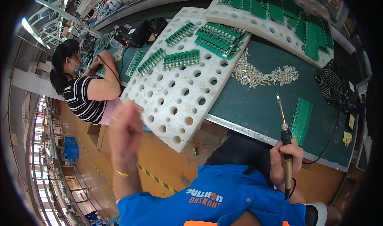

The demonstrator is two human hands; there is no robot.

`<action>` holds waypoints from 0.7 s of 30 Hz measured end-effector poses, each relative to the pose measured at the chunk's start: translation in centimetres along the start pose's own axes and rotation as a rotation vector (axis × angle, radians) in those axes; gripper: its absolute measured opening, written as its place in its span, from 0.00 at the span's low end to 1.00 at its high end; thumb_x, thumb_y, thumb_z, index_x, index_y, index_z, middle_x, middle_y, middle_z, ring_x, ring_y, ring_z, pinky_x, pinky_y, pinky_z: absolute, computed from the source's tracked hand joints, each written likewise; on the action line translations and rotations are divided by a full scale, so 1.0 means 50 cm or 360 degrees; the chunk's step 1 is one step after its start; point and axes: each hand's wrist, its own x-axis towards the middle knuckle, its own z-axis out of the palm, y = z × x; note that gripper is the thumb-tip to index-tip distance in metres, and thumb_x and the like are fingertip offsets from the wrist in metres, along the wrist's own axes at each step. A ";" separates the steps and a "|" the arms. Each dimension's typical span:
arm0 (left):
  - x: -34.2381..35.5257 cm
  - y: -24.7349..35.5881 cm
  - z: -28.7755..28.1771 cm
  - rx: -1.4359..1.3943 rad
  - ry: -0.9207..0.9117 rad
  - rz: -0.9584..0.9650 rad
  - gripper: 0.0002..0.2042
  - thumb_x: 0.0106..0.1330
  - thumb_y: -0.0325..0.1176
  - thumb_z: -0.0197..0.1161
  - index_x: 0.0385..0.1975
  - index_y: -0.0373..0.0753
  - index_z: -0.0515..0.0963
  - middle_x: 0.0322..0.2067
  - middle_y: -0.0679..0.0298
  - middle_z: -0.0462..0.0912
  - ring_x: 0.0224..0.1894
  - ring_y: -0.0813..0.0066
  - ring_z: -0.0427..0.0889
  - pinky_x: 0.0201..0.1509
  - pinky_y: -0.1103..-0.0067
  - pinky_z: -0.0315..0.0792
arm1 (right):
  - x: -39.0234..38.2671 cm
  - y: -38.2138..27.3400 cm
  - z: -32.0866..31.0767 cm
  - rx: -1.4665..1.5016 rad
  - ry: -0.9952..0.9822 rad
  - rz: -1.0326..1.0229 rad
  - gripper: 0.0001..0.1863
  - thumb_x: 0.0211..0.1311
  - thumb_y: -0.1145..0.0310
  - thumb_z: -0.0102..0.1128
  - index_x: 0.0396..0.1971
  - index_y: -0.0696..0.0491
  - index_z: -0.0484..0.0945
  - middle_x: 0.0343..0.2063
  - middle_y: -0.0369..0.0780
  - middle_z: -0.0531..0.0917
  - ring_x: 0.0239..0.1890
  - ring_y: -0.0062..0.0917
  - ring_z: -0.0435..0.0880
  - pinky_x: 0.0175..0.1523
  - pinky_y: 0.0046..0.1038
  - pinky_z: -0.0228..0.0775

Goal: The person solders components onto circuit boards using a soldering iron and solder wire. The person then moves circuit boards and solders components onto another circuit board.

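Note:
My right hand (293, 162) is closed around a soldering iron (285, 136), held upright with its tip over the dark green bench top. Just right of the iron lies a green circuit board panel (302, 120), near the bench's front edge. My left hand (127, 124) is raised by the left edge of a white foam board with round holes (187, 106). Motion blurs its fingers, so what they hold, if anything, does not show. Beyond the iron's tip, small whitish components (255, 75) lie in a loose heap.
Several green panels with parts fitted (219, 38) rest on the foam board. A second foam board (259, 24) carries bare green panels (315, 36). At the right stands a black fan (331, 84), with a yellow sponge (347, 139) nearer. A co-worker (85, 86) sits at the left.

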 end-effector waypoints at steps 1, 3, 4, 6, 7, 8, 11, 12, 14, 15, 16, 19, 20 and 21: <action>0.035 0.014 -0.034 -0.0044 0.0158 0.0097 0.08 0.71 0.36 0.61 0.36 0.38 0.79 0.16 0.80 0.63 0.14 0.90 0.54 0.17 0.87 0.49 | -0.005 0.005 -0.001 0.0007 -0.0002 0.0000 0.16 0.59 0.81 0.65 0.42 0.53 0.70 0.26 0.40 0.74 0.23 0.21 0.70 0.25 0.23 0.61; 0.126 0.036 -0.093 -0.0167 0.0505 0.0027 0.10 0.71 0.38 0.62 0.30 0.41 0.74 0.15 0.81 0.56 0.14 0.92 0.51 0.17 0.88 0.45 | -0.011 0.015 -0.002 -0.0013 -0.0014 0.0041 0.15 0.59 0.80 0.65 0.42 0.54 0.70 0.26 0.40 0.74 0.24 0.21 0.70 0.26 0.22 0.61; 0.170 0.035 -0.108 0.0003 0.0571 0.0006 0.09 0.70 0.37 0.64 0.29 0.43 0.74 0.15 0.81 0.56 0.13 0.91 0.51 0.16 0.88 0.44 | -0.011 0.016 0.002 0.0013 0.0012 0.0045 0.14 0.60 0.80 0.65 0.42 0.55 0.70 0.26 0.41 0.75 0.24 0.22 0.70 0.27 0.22 0.61; 0.273 0.012 -0.208 0.0145 0.0579 -0.0151 0.07 0.66 0.34 0.66 0.30 0.46 0.75 0.14 0.81 0.57 0.12 0.91 0.50 0.15 0.87 0.44 | -0.008 0.011 0.004 0.0028 0.0023 0.0051 0.14 0.60 0.80 0.65 0.42 0.55 0.70 0.26 0.41 0.75 0.24 0.22 0.71 0.28 0.22 0.62; 0.317 -0.008 -0.281 0.0121 0.0529 -0.0282 0.06 0.65 0.34 0.67 0.30 0.47 0.75 0.14 0.81 0.57 0.12 0.91 0.49 0.15 0.87 0.43 | -0.007 0.007 0.004 0.0053 0.0024 0.0053 0.14 0.60 0.80 0.64 0.41 0.55 0.70 0.26 0.41 0.75 0.25 0.22 0.71 0.28 0.23 0.62; 0.346 -0.036 -0.279 0.0346 0.0668 -0.0317 0.07 0.63 0.34 0.68 0.28 0.47 0.75 0.13 0.81 0.58 0.12 0.90 0.49 0.15 0.85 0.43 | -0.008 0.011 0.007 0.0045 0.0040 0.0055 0.14 0.60 0.80 0.64 0.41 0.55 0.70 0.26 0.41 0.75 0.25 0.22 0.71 0.28 0.23 0.62; 0.422 -0.110 -0.321 0.0677 0.0816 -0.0465 0.07 0.62 0.34 0.69 0.26 0.42 0.77 0.13 0.78 0.62 0.10 0.85 0.53 0.13 0.81 0.46 | -0.012 0.017 0.004 0.0041 0.0081 0.0084 0.14 0.60 0.80 0.65 0.42 0.55 0.70 0.26 0.42 0.76 0.25 0.23 0.72 0.28 0.23 0.63; 0.436 -0.118 -0.345 0.0781 0.0864 -0.0582 0.08 0.63 0.34 0.68 0.26 0.37 0.78 0.13 0.74 0.65 0.09 0.81 0.56 0.12 0.79 0.49 | -0.009 0.018 0.005 0.0021 0.0064 0.0084 0.14 0.60 0.80 0.65 0.42 0.55 0.70 0.27 0.42 0.76 0.25 0.23 0.72 0.29 0.23 0.64; 0.465 -0.143 -0.337 0.0844 0.0827 -0.0657 0.09 0.63 0.33 0.67 0.25 0.36 0.78 0.13 0.73 0.64 0.10 0.80 0.56 0.12 0.77 0.50 | -0.010 0.023 -0.001 -0.0037 0.0067 0.0096 0.15 0.59 0.80 0.65 0.43 0.55 0.70 0.27 0.42 0.76 0.25 0.24 0.72 0.30 0.24 0.65; 0.475 -0.152 -0.337 0.0909 0.0816 -0.0728 0.09 0.63 0.33 0.67 0.24 0.35 0.79 0.13 0.72 0.64 0.10 0.78 0.57 0.12 0.76 0.51 | -0.010 0.026 -0.003 -0.0074 0.0072 0.0105 0.15 0.59 0.81 0.65 0.43 0.55 0.70 0.27 0.42 0.76 0.26 0.24 0.73 0.31 0.24 0.66; 0.480 -0.158 -0.335 0.1011 0.0814 -0.0737 0.10 0.64 0.34 0.66 0.25 0.34 0.79 0.14 0.73 0.63 0.10 0.79 0.55 0.13 0.76 0.50 | -0.012 0.029 -0.004 -0.0105 0.0075 0.0117 0.16 0.59 0.81 0.65 0.43 0.56 0.70 0.27 0.42 0.76 0.27 0.24 0.73 0.32 0.24 0.67; 0.495 -0.156 -0.340 0.0980 0.0816 -0.0838 0.11 0.65 0.35 0.66 0.24 0.36 0.78 0.14 0.73 0.64 0.11 0.81 0.53 0.14 0.77 0.48 | -0.012 0.033 -0.001 -0.0033 0.0108 0.0201 0.15 0.59 0.82 0.64 0.43 0.56 0.70 0.28 0.42 0.76 0.29 0.25 0.73 0.34 0.24 0.68; 0.498 -0.155 -0.347 0.0983 0.0818 -0.0840 0.11 0.65 0.35 0.66 0.24 0.36 0.78 0.14 0.73 0.64 0.11 0.81 0.53 0.14 0.77 0.48 | -0.010 0.035 0.000 -0.0031 0.0108 0.0205 0.15 0.59 0.82 0.64 0.43 0.56 0.70 0.28 0.42 0.76 0.29 0.25 0.73 0.34 0.24 0.68; 0.501 -0.155 -0.355 0.0956 0.0776 -0.0914 0.11 0.65 0.36 0.66 0.23 0.38 0.78 0.14 0.74 0.65 0.11 0.82 0.52 0.15 0.78 0.46 | -0.007 0.037 0.000 -0.0029 0.0104 0.0202 0.15 0.59 0.82 0.63 0.43 0.56 0.70 0.28 0.42 0.76 0.29 0.25 0.73 0.34 0.24 0.68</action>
